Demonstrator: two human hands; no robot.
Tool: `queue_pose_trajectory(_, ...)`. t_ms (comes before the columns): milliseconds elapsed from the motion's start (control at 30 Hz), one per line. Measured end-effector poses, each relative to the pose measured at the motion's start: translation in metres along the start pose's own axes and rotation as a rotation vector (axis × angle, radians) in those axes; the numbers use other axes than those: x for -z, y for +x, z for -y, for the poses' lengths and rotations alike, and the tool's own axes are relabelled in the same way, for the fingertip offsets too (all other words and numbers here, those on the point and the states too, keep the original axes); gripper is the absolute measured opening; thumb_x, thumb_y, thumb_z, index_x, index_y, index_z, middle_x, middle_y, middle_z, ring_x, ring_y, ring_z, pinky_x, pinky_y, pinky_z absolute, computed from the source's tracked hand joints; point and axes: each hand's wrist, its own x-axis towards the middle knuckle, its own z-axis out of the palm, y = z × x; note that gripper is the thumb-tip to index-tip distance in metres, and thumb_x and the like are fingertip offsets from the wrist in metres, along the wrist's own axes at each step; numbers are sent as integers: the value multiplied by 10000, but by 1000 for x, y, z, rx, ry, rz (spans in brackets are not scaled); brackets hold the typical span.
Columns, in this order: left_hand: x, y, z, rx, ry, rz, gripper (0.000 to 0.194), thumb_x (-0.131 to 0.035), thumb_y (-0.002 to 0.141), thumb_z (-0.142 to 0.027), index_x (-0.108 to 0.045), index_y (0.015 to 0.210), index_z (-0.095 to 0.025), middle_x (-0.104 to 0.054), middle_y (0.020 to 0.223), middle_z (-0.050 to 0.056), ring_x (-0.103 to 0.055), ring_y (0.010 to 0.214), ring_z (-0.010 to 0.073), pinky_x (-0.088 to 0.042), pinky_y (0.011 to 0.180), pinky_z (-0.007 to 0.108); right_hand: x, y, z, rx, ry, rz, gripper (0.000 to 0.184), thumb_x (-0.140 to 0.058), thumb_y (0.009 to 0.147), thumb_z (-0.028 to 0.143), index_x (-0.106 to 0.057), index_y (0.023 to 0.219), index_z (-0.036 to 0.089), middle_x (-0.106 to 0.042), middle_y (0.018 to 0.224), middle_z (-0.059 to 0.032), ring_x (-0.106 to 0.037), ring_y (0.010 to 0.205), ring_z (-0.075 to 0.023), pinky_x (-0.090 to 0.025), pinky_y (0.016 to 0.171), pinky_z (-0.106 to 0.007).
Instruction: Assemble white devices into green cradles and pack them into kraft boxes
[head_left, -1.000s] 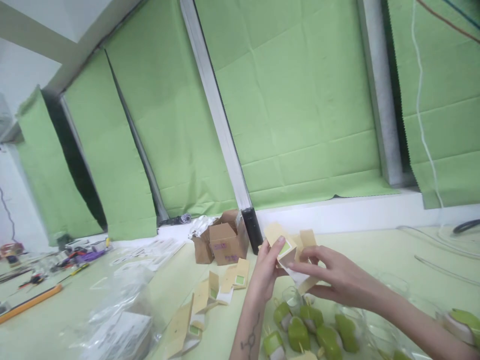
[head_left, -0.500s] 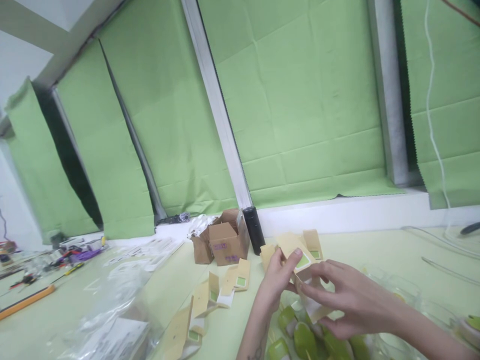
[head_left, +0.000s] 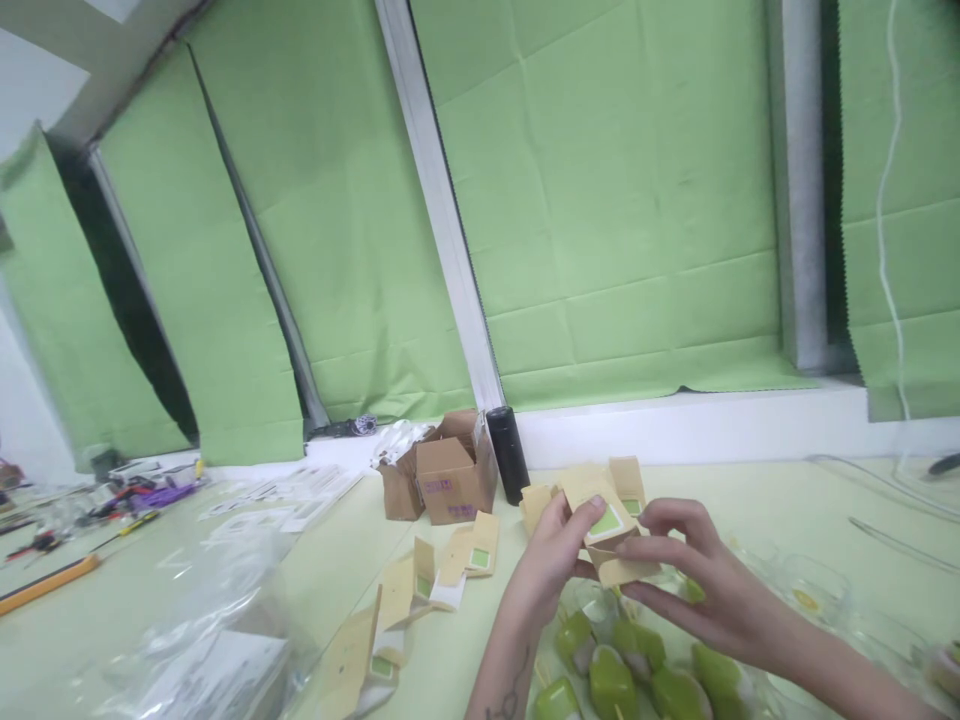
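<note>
My left hand (head_left: 559, 550) grips a small tan cardboard box (head_left: 592, 490) with a green square on its face, thumb on top. My right hand (head_left: 705, 575) is at the box's near end, its fingers closed on a folded flap there. More tan box pieces stand just behind the held one. Below my hands lie several green, rounded objects (head_left: 611, 680) with pale undersides, some with thin sticks. To the left, a row of similar opened tan boxes (head_left: 401, 590) rests on the table.
A brown carton (head_left: 448, 480) and a black cylinder (head_left: 508, 455) stand by the wall. Clear plastic bags (head_left: 232, 600) lie at left, with tools and an orange bar (head_left: 49, 585) beyond. Clear plastic containers (head_left: 810, 590) and a cable sit at right.
My right hand has shifted up along the box's near end, and the flap there now sticks out toward me. More of the green objects shows. The view has shifted slightly.
</note>
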Motion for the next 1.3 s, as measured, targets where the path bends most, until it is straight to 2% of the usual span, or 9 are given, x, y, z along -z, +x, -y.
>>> queue_pose_trajectory(67, -3, -1, -1, -27, -15, -14, 425, -548, 803, -441, -516, 1150, -196, -606, 1102, 81, -602, 896, 207, -513, 604, 256, -1, 0, -4, -57, 56, -81, 185, -554, 871, 161, -517, 1031, 247, -378, 1002, -67, -485, 961, -203, -513, 747, -318)
queue_pose_trajectory(133, -5, 0, 0, -43, -12, -21, 422, -551, 805, -433, -509, 1152, -198, -595, 1151, 88, -602, 926, 220, -519, 600, 265, 0, 1, -6, -90, 75, -85, 128, -577, 864, 171, -538, 952, 254, -356, 996, -58, -475, 951, -203, -507, 744, -327)
queue_pose_trajectory(367, -8, 6, 7, -19, 17, -42, 439, -549, 802, -446, -516, 1138, -165, -640, 1036, 89, -621, 795, 184, -506, 543, 244, 9, 4, -6, -44, 108, 18, 112, -552, 875, 138, -542, 911, 243, -365, 966, -47, -484, 871, -183, -500, 688, -313)
queue_pose_trajectory(600, -6, 11, 13, -43, 26, -52, 504, -595, 744, -497, -510, 1127, -180, -582, 1187, 104, -619, 859, 211, -504, 521, 243, 12, 2, -8, -75, 170, 80, 76, -540, 886, 164, -538, 861, 236, -422, 927, -46, -513, 854, -186, -494, 633, -302)
queue_pose_trajectory(733, -6, 9, 13, -36, 30, -55, 504, -586, 739, -516, -517, 1107, -177, -591, 1172, 112, -627, 855, 223, -500, 511, 246, 14, 1, -9, -75, 186, 108, 78, -533, 887, 170, -555, 866, 242, -450, 927, -48, -530, 816, -179, -496, 628, -302)
queue_pose_trajectory(933, -8, 9, 14, -41, 35, -39, 486, -553, 773, -489, -495, 1148, -186, -592, 1180, 111, -626, 857, 221, -505, 542, 262, 14, 4, -9, -127, 220, 134, 60, -531, 893, 193, -556, 861, 237, -450, 925, -55, -533, 911, -203, -507, 705, -321)
queue_pose_trajectory(1167, -6, 11, 15, -59, 92, -68, 458, -626, 737, -467, -570, 1089, -179, -622, 1113, 100, -604, 880, 226, -457, 572, 244, 19, 6, -5, -89, 184, 265, 94, -481, 918, 204, -543, 854, 230, -480, 884, -40, -545, 772, -164, -481, 617, -280)
queue_pose_trajectory(1233, -7, 11, 15, -80, 97, -57, 460, -640, 727, -463, -579, 1084, -178, -639, 1051, 91, -603, 866, 228, -444, 557, 240, 15, 5, -8, -114, 151, 232, 49, -474, 923, 218, -510, 892, 230, -483, 904, -49, -543, 780, -169, -486, 617, -283)
queue_pose_trajectory(1300, -7, 11, 15, -96, 92, -38, 484, -647, 720, -473, -569, 1095, -178, -648, 1005, 88, -610, 843, 235, -434, 526, 237, 11, 3, -12, -165, 129, 129, 39, -497, 913, 252, -467, 925, 231, -487, 915, -54, -540, 776, -173, -491, 609, -284)
